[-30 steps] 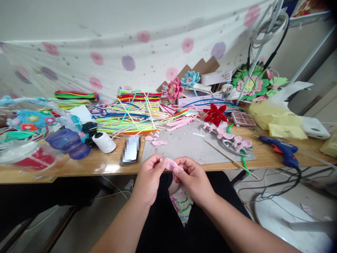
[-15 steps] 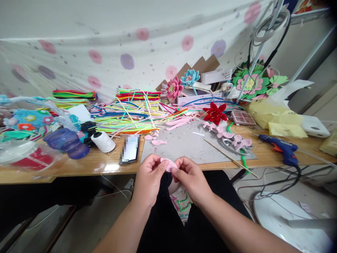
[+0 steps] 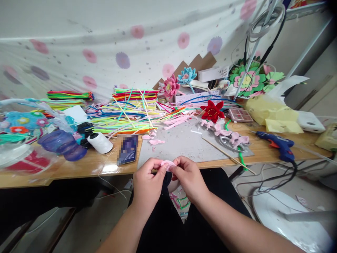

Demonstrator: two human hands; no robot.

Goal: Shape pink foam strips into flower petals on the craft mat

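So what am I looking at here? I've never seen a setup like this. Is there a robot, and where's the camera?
No robot: these are a person's bare left hand and right hand, seen from a camera worn on that person's head, looking forward and down. Together they hold a small pink piece. On the wooden table lies a grey mat with other pink pieces. Farther back are colourful thin strips and a red flower; a white spool sits left, a blue glue gun right.

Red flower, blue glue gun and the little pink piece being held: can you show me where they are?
Red flower (image 3: 212,112): head view, on its middle.
Blue glue gun (image 3: 280,142): head view, on its body.
Pink piece (image 3: 167,163): head view, on its uncovered upper part.
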